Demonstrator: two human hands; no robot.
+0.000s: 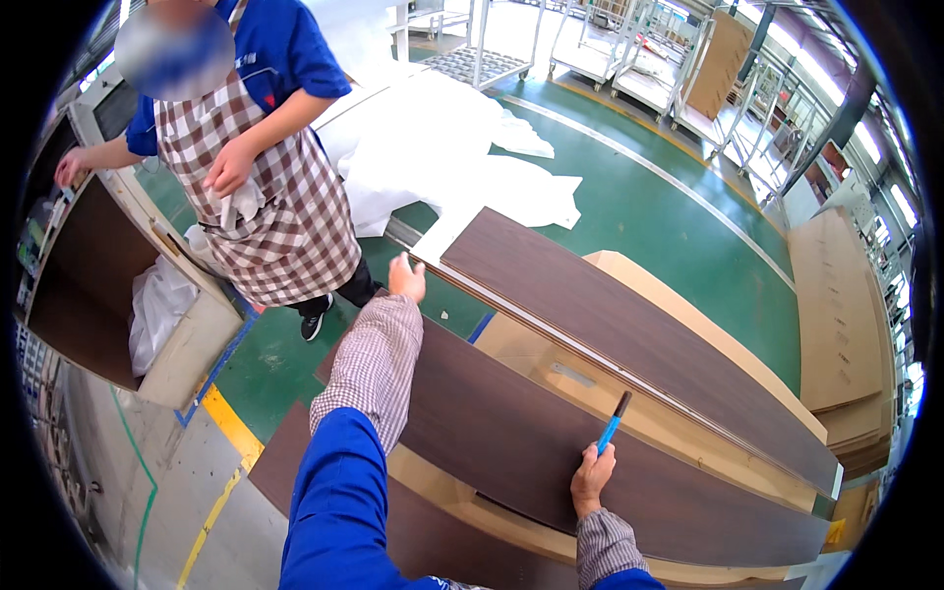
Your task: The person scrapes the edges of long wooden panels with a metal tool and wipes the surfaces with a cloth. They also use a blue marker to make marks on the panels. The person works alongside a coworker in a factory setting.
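My right hand (592, 476) is closed around a slim blue marker (611, 431) with a dark brown upper end, which points up and away over the dark brown panels. Stretched out at the left is my left hand (406, 279), beside the near-left end of the farther brown panel (590, 305). Its fingers look apart and nothing shows in them; whether they touch the panel's end I cannot tell. A pale strip runs along that panel's near long edge. Below my hands lies a second brown panel (492, 403), and a third brown panel (442, 536) lies nearer to me.
A co-worker in a checked apron (265, 187) stands at the left, one hand holding a white cloth (241, 204). Beside them is a cabinet-like box (88, 285) with white plastic inside. White sheeting (433, 128) covers the floor ahead. Stacked boards (836, 305) stand at right; wheeled racks (590, 49) behind.
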